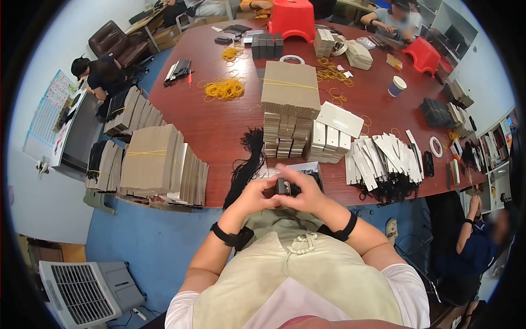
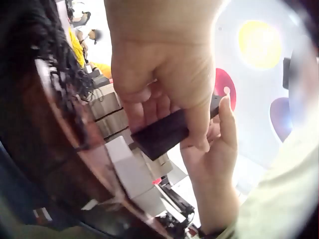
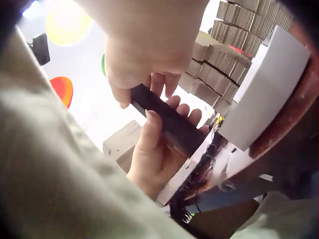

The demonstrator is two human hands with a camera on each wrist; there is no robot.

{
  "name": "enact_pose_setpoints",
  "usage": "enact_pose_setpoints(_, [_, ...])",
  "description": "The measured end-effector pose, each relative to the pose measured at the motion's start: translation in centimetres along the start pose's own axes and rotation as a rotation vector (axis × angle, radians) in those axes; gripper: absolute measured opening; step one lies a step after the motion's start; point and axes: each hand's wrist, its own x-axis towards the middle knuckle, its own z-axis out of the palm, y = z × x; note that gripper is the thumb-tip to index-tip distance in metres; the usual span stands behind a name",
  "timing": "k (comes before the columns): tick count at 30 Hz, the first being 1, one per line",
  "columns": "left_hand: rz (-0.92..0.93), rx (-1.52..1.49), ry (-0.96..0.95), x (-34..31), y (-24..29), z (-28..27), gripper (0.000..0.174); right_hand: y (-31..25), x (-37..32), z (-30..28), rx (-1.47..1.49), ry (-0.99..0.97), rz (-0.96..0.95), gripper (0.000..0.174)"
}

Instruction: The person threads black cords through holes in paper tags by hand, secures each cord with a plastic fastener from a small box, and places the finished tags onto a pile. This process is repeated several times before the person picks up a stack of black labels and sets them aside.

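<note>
A black rectangular block [image 2: 162, 133], flat-sided and perhaps a stack of dark cards, is held between both hands in front of the body. My left hand [image 1: 256, 196] grips one part of it, its thumb lying along the broad face in the right wrist view. At the other end, my right hand [image 1: 304, 193] pinches the block between thumb and fingers. Just beyond the hands is an open white box [image 1: 321, 174] with black strings inside. A bundle of black cords [image 1: 249, 164] hangs over the table edge beside my left hand.
Banded stacks of brown-grey cards [image 1: 290, 85] rise beyond the box, more [image 1: 145, 159] at left. White tags with black strings [image 1: 383, 162] lie at right. Yellow rubber bands [image 1: 223, 89], a paper cup [image 1: 397, 86] and red stools [image 1: 292, 21] are on the table [image 1: 186, 104]. Other people sit around.
</note>
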Motion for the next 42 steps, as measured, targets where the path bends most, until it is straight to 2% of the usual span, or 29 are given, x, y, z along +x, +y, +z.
enact_pose_setpoints(1, [-0.019,-0.064,-0.038,0.4,1.5,-0.3,0.029,-0.4,0.3,0.0,0.163,0.059,0.035,0.050])
enact_pose_setpoints(2, [0.094,-0.023,-0.044,0.9,3.4,-0.7,0.027,-0.6,0.6,-0.1,0.325,0.117,0.070,0.051])
enact_pose_setpoints(4, [0.112,-0.038,-0.122,2.1,4.4,-1.4,0.025,-0.8,1.6,-1.3,0.233,0.019,0.046,0.049])
enact_pose_setpoints(6, [0.078,-0.199,-0.161,2.9,5.5,-1.8,0.032,-1.8,2.2,-2.5,0.173,-0.077,0.063,0.047])
enact_pose_setpoints(8, [0.014,-0.400,-0.165,3.6,6.1,-2.0,0.036,-1.2,2.7,-3.1,0.290,-0.051,-0.046,0.037])
enact_pose_setpoints(9, [0.090,-0.343,-0.179,4.4,4.4,-2.4,0.056,-1.7,2.8,-3.3,0.364,-0.037,0.003,0.033])
enact_pose_setpoints(10, [-0.013,-0.618,-0.119,4.9,4.5,-2.5,0.055,-2.0,2.9,-3.6,0.438,-0.022,0.054,0.030])
enact_pose_setpoints(12, [0.173,-0.709,-0.219,6.1,3.9,-2.7,0.052,-2.1,3.5,-4.0,0.285,0.068,0.108,0.024])
enact_pose_setpoints(15, [0.205,-0.805,-0.236,7.1,3.5,-2.0,0.061,-2.9,4.3,-3.9,0.131,0.159,0.129,0.020])
enact_pose_setpoints(19, [-0.057,-0.835,-0.226,6.3,2.8,-1.5,0.062,-1.2,4.2,-3.3,0.279,0.146,0.170,0.021])
enact_pose_setpoints(22, [-0.022,-0.815,-0.139,6.0,2.7,-0.3,0.063,-1.6,4.5,-2.6,0.249,0.184,0.220,0.021])
enact_pose_setpoints(24, [-0.081,-0.846,-0.108,6.0,3.0,0.1,0.065,-2.7,4.7,-2.0,0.261,0.249,0.260,0.019])
enact_pose_setpoints(25, [-0.111,-0.888,-0.116,6.0,3.0,-0.1,0.066,-1.1,4.6,-1.8,0.188,0.254,0.172,0.021])
enact_pose_setpoints(26, [-0.142,-0.930,-0.122,6.0,2.9,-0.3,0.066,-1.0,4.6,-1.8,0.230,0.244,0.186,0.023])
enact_pose_setpoints(27, [-0.146,-0.907,-0.118,6.0,2.7,-0.3,0.065,-1.1,4.5,-1.8,0.272,0.233,0.199,0.024])
enact_pose_setpoints(30, [-0.010,-0.989,-0.236,5.1,2.7,-0.4,0.061,-2.1,4.3,-1.9,0.450,0.198,0.244,0.026])
enact_pose_setpoints(35, [0.018,-0.951,-0.235,3.3,3.7,0.0,0.052,-2.2,3.6,-3.0,0.678,0.171,0.286,0.027])
enact_pose_setpoints(36, [0.019,-0.944,-0.231,3.0,4.0,-0.1,0.051,-1.9,3.4,-3.0,0.605,0.184,0.260,0.025])
enact_pose_setpoints(37, [0.001,-0.970,-0.238,2.9,4.5,-0.3,0.042,-1.4,3.2,-2.9,0.533,0.195,0.234,0.023])
enact_pose_setpoints(38, [-0.028,-0.919,-0.174,2.7,5.3,-0.2,0.039,-1.2,3.1,-2.8,0.461,0.204,0.206,0.022])
enact_pose_setpoints(39, [-0.057,-0.866,-0.110,2.4,6.2,-0.1,0.037,-2.0,2.8,-2.3,0.388,0.332,0.258,0.016])
enact_pose_setpoints(41, [-0.090,-0.772,0.014,2.2,6.6,0.1,0.033,-1.7,2.2,-2.3,0.294,0.355,0.192,0.014])
enact_pose_setpoints(42, [-0.079,-0.811,0.015,2.2,6.6,0.1,0.032,-1.3,1.9,-2.5,0.247,0.365,0.156,0.013])
